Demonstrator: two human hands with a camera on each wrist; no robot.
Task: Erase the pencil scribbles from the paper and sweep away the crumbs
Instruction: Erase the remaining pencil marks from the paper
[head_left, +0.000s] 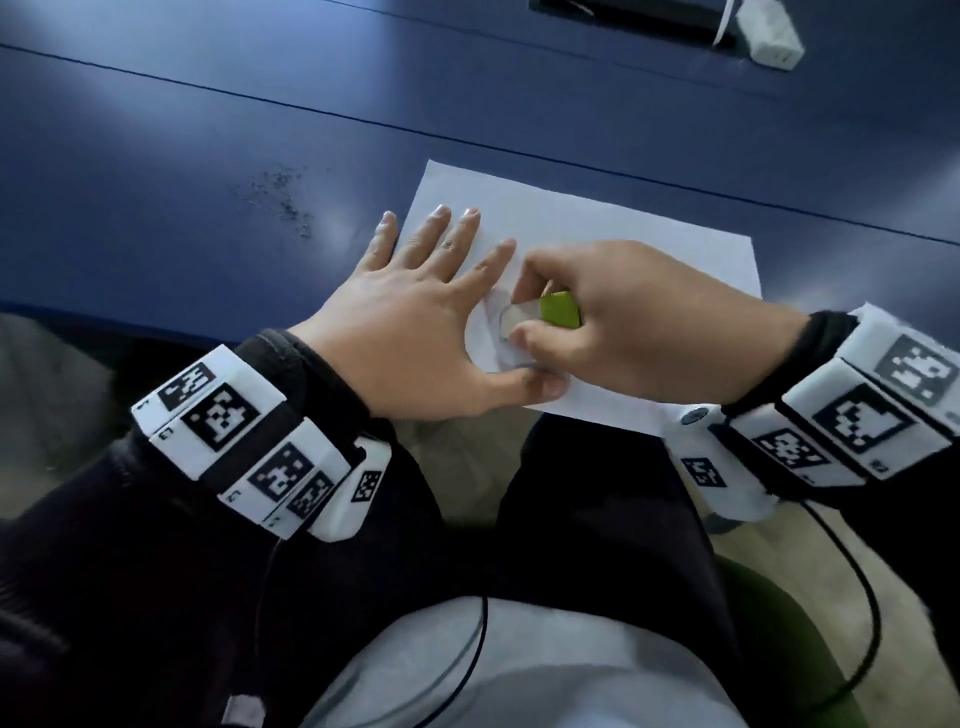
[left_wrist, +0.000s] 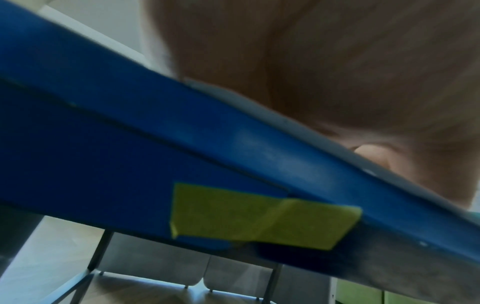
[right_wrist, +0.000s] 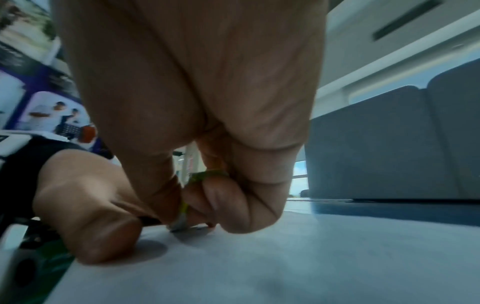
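left hand (head_left: 415, 332) flat, fingers spread, pressing paper (head_left: 623, 244) | right hand (head_left: 639, 322) pinches eraser (head_left: 540, 314) on paper, frame centre | crumbs (head_left: 283, 200) upper left on table (head_left: 208, 130)

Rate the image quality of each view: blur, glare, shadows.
Head view: sharp enough, soft glare patches on the blue table, edges bent by the wide lens. Left wrist view: the left hand is a close, out-of-focus mass; the yellow tape is soft. Right wrist view: the right hand is blurred and backlit, casting shadows on the paper.
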